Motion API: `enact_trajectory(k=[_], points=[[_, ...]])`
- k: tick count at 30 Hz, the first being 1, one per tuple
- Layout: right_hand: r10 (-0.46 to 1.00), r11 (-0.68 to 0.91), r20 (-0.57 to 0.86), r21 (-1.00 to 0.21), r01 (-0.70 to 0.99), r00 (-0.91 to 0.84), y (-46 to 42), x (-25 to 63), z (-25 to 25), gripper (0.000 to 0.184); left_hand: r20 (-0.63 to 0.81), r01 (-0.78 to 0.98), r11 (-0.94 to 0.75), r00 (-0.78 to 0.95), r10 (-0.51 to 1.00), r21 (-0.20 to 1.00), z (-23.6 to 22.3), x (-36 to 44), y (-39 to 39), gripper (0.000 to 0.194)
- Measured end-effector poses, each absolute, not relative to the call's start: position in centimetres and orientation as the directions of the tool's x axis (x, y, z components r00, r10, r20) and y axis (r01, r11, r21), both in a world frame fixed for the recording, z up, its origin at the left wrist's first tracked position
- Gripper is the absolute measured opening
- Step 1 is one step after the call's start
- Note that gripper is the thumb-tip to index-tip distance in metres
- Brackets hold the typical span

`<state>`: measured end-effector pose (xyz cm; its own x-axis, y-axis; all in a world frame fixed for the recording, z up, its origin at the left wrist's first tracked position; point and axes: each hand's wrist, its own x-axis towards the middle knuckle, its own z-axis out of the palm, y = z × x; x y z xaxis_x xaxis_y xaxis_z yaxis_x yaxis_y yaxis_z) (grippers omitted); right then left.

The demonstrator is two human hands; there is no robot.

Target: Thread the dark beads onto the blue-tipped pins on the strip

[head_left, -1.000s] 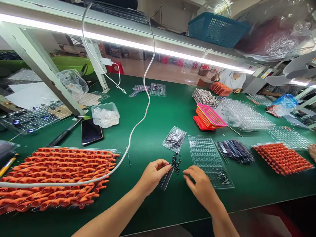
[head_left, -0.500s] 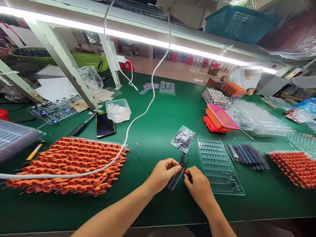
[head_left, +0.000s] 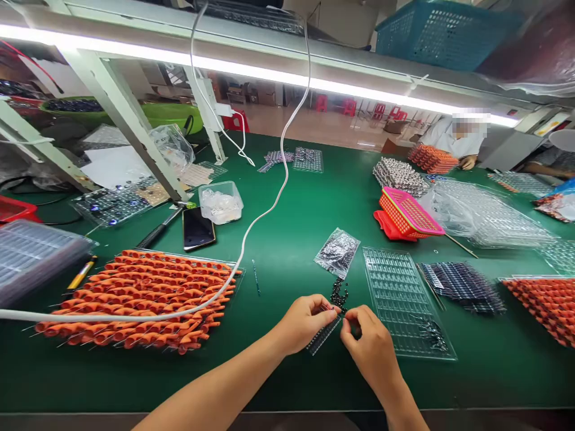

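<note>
Dark strip [head_left: 324, 339], pinched by left fingers [head_left: 324, 317]; right fingers [head_left: 350, 336] nearly meeting (any grip unclear), near black beads [head_left: 338, 296]

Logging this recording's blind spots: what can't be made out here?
All in the head view:
Part of the dark strip: hidden by the left hand.
Whether the right hand pinches anything: too small to tell.
Number of loose black pieces: too small and crowded.
Rest of the rightmost orange stack: cut off by the right edge.
</note>
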<state>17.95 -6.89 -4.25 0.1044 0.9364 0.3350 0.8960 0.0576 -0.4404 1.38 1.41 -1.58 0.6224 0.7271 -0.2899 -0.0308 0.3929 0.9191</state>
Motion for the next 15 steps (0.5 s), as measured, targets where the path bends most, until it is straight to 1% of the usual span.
enact_trajectory(k=[4, 7, 9, 10, 13, 15], points=[[0.94, 0.077, 0.336, -0.38, 0.922, 0.06, -6.5, 18.0, -5.3, 0.01, -0.278, 0.009, 0.349, 0.62, 0.733, 0.937, -2.3, 1.6, 1.7, 0.037], [0.955, 0.064, 0.293, -0.34, 0.938, 0.041, -6.5, 17.8, -5.4, 0.014, -0.258, 0.091, 0.256, 0.601, 0.756, 0.962, -0.9, 1.7, 1.8, 0.037], [0.964, 0.028, 0.258, -0.332, 0.943, 0.063, -6.7, 17.6, -5.0, 0.015, -0.223, 0.134, 0.178, 0.579, 0.784, 0.975, 0.6, 1.3, 1.6, 0.04], [0.964, 0.009, 0.256, -0.323, 0.946, 0.078, -6.7, 17.5, -4.8, 0.015, -0.223, 0.139, 0.175, 0.586, 0.779, 0.975, 1.3, 1.0, 1.5, 0.043], [0.962, -0.045, 0.247, -0.285, 0.958, 0.118, -6.5, 17.6, -4.4, 0.012, -0.249, 0.12, 0.231, 0.683, 0.686, 0.966, 2.5, -1.2, 1.2, 0.051], [0.961, -0.04, 0.253, -0.278, 0.96, 0.114, -6.5, 17.8, -4.0, 0.019, -0.253, 0.146, 0.211, 0.681, 0.687, 0.966, 2.7, -3.3, 0.9, 0.054]])
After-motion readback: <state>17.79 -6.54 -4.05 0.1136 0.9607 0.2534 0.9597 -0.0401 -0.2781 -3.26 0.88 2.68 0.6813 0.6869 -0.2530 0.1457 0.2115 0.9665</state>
